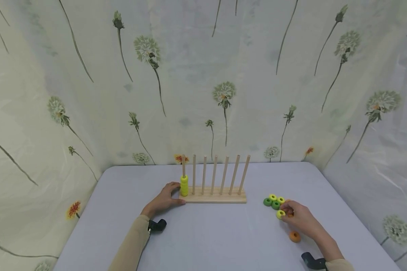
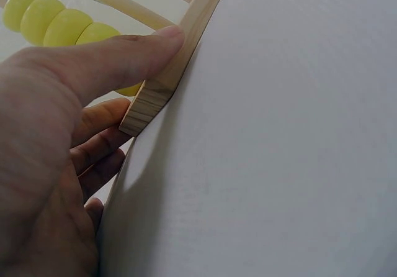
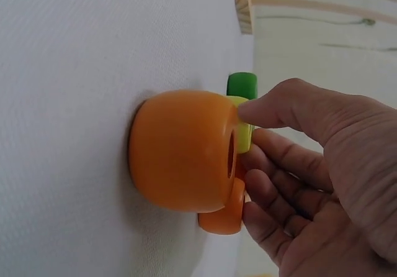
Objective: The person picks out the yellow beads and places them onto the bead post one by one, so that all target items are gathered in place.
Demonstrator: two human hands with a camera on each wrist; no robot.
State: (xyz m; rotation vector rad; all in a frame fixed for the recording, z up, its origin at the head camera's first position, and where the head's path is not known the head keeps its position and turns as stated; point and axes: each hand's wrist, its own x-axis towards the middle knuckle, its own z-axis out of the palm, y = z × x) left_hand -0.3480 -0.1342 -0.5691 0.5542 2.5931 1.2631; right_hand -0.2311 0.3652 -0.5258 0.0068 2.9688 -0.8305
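Note:
A wooden peg stand (image 1: 213,198) with several upright rods sits toward the back of the table. Several yellow beads are stacked on its leftmost rod, and they also show in the left wrist view. My left hand (image 1: 165,199) grips the left end of the stand's base, thumb on the front edge and fingers around the far side. Over on the right, my right hand (image 1: 302,217) pinches a yellow bead (image 1: 279,213) between thumb and fingers. Green beads (image 1: 267,202) and other yellow beads (image 1: 273,197) lie just beyond that hand. Its fingers partly hide some orange beads.
A lone orange bead (image 1: 294,236) rests nearer the front, below the right hand, and looms large in the right wrist view. A pale cloth covers the table (image 1: 217,241). Behind it hangs a curtain (image 1: 186,98) printed with dandelions.

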